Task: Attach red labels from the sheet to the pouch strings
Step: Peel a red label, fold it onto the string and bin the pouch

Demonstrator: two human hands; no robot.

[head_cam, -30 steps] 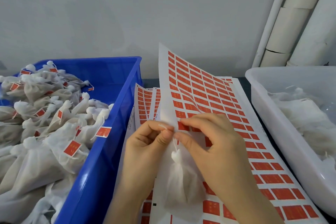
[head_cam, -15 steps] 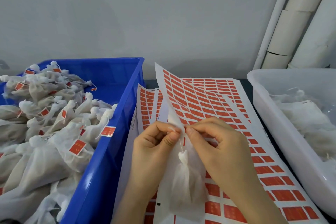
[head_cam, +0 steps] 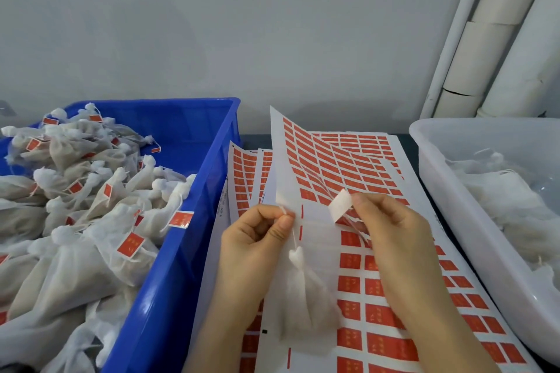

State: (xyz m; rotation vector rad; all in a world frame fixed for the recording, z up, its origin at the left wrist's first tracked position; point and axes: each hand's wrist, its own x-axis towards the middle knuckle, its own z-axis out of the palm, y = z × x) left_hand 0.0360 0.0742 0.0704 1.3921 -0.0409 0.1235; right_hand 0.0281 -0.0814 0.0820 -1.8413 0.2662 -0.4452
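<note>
Left hand (head_cam: 257, 239) pinching the string (head_cam: 293, 236) of a white pouch (head_cam: 306, 303) dangling over the label sheet (head_cam: 318, 160), right hand (head_cam: 394, 239) pinching what looks like a peeled label (head_cam: 341, 204), pale side up, blue bin (head_cam: 169, 281) alongside.

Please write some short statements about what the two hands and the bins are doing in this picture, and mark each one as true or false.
1. The left hand pinches the string of a pouch. True.
2. The right hand holds nothing. False: the right hand pinches a label, white back showing, at the sheet.
3. The blue bin holds pouches with red labels. True.
4. The white bin stands left of the sheet. False: it stands to the right.
5. The held pouch already carries a red label. False: none shows on its string.
</note>
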